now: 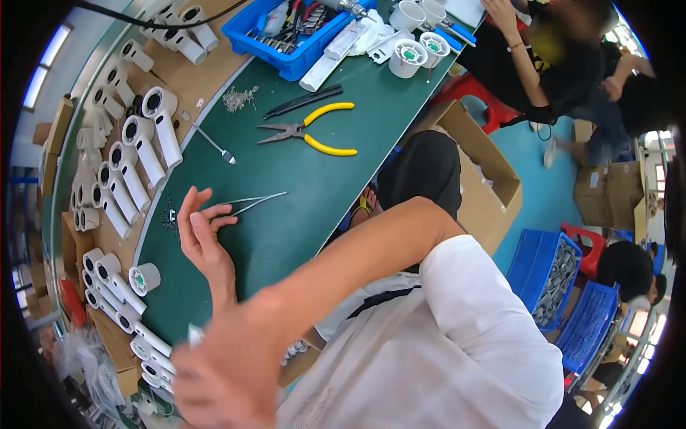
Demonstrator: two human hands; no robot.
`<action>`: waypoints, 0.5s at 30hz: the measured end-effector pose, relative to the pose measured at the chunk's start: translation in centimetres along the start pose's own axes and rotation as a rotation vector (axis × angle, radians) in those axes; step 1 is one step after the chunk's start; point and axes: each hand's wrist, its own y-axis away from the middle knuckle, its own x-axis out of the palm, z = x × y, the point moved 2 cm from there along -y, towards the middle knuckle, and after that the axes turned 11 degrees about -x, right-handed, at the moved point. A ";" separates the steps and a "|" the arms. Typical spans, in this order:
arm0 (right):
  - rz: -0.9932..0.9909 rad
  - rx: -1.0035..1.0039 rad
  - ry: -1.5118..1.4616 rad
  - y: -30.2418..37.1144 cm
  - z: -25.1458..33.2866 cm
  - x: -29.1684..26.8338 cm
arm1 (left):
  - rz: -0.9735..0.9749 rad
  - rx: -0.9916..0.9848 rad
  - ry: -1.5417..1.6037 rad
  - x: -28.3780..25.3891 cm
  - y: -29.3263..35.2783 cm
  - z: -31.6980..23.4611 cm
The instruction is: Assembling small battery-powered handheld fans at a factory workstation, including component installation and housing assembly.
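Observation:
My left hand point(205, 239) is above the green table, index finger stretched out and the other fingers bent. Thin metal tweezers point(261, 200) run from those bent fingers toward the right, their arms meeting at the far-right end. My right arm crosses over my left forearm. Motion smears my right hand point(225, 372) at the lower left, so its fingers are hard to read; a small white bit point(194, 334) shows at its edge. Beside the left hand lies a cluster of tiny black parts point(169, 217). Yellow-handled pliers point(307, 130) rest farther off, spread apart.
Rows of white tubular housings point(136, 154) line the left edge. A white cup point(144, 279) stands near them. Farther back are a short cable point(209, 136), a heap of small metal parts point(239, 99) and a blue tool bin point(293, 61). A cardboard box point(504, 186) is at right, near other people.

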 end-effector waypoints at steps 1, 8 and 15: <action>-0.015 0.137 0.191 -0.2 -1.7 0.2 | -0.010 -0.014 -0.017 -0.4 0.3 0.0; 0.091 0.308 0.065 0.5 -1.6 -0.4 | -0.055 -0.010 -0.009 -1.1 0.2 0.4; -0.406 1.589 -0.683 8.6 -3.9 -5.1 | -0.063 -0.031 -0.133 -1.2 0.5 1.2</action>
